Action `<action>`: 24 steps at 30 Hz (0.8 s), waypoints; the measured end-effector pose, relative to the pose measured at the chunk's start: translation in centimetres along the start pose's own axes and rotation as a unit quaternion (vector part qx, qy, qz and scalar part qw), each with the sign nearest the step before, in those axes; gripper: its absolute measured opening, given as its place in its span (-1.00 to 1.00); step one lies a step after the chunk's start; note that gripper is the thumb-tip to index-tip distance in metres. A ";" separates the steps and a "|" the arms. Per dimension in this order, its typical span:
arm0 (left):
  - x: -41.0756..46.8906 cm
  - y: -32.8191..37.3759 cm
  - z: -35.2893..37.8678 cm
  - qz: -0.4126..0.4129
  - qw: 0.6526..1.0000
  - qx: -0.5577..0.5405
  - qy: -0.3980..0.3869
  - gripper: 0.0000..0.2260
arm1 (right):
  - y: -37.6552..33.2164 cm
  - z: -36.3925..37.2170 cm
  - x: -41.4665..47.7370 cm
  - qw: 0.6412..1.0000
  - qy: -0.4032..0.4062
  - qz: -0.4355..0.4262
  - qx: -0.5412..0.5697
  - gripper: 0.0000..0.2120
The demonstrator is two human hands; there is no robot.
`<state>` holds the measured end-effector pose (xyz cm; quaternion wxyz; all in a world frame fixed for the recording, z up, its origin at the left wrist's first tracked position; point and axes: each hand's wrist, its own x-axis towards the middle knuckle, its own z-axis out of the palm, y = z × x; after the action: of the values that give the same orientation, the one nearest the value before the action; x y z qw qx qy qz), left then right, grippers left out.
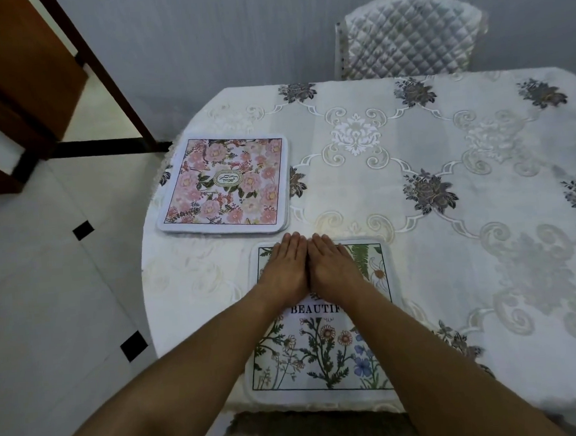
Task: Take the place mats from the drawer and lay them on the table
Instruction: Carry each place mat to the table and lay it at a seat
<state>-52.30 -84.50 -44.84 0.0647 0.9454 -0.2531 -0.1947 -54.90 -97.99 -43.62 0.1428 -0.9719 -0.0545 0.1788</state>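
Observation:
A white place mat with a botanical flower print (325, 353) lies flat at the near edge of the table (448, 208). My left hand (284, 270) and my right hand (333, 269) lie side by side on its far half, palms down, fingers straight and together, touching each other. A second stack of place mats with a pink flower print on top (225, 183) lies to the far left, near the table's left edge; more than one mat edge shows under it.
The table wears a pale embroidered cloth with dark flower motifs. A chair with a quilted cover (410, 35) stands at the far side. A brown wooden door (24, 65) is at the upper left over a white tiled floor (49, 300).

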 end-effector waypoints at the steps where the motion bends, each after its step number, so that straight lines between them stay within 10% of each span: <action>1: -0.2 -0.2 0.1 0.002 1.000 -0.002 0.009 -0.40 | 0.1 0.0 0.0 1.000 0.000 -0.002 0.003 -0.43; 24: -15.1 1.2 6.4 -0.097 0.987 -0.060 0.110 -0.41 | 3.6 7.3 -19.1 0.991 0.088 0.077 0.061 -0.33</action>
<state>-67.48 -78.09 -45.34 0.1294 0.9756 -0.1394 -0.1097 -75.16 -102.55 -44.88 0.1922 -0.9746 0.0442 0.1061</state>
